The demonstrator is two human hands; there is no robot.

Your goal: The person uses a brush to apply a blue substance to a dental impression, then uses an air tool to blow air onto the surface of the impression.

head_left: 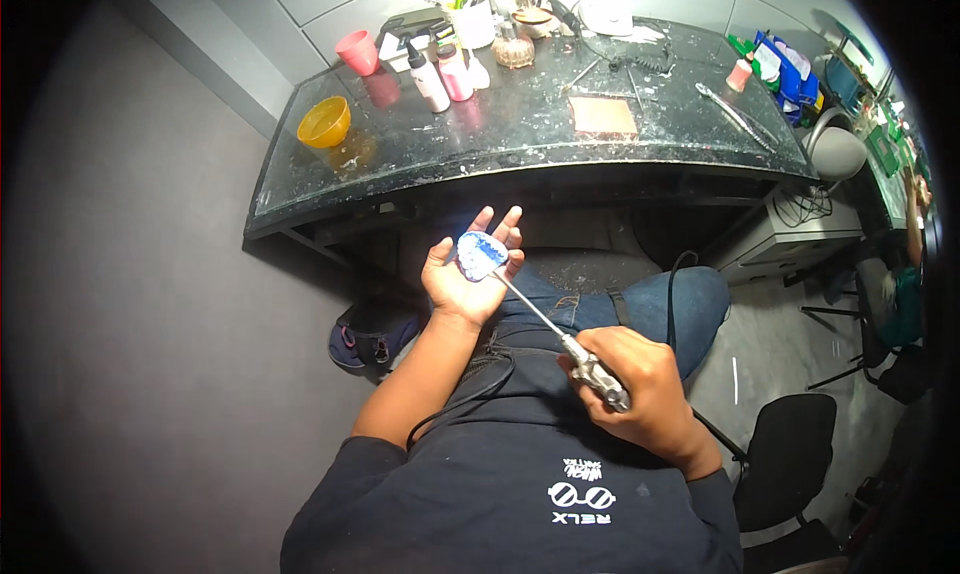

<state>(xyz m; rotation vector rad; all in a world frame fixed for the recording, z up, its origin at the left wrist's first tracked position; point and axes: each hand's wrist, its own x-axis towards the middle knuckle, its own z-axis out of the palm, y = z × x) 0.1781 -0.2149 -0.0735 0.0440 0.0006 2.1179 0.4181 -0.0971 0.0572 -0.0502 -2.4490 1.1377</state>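
Observation:
In my left hand (464, 277), palm up below the bench's front edge, lies a small white-and-blue molded piece resembling a dental cast (482, 257), with my fingers curled around it. My right hand (640, 389), lower and to the right, grips a metal blow gun (595, 374). Its long thin nozzle points up-left, with the tip at the lower right of the molded piece; whether they touch I cannot tell.
A dark bench (370, 164) holds a yellow bowl (323, 124), pink cup (357, 52), bottles (429, 83), a peach square (602, 116) and tools. A drawer cabinet (770, 249) and black chair (785, 444) stand right. A co-worker's arm (915, 219) shows at far right.

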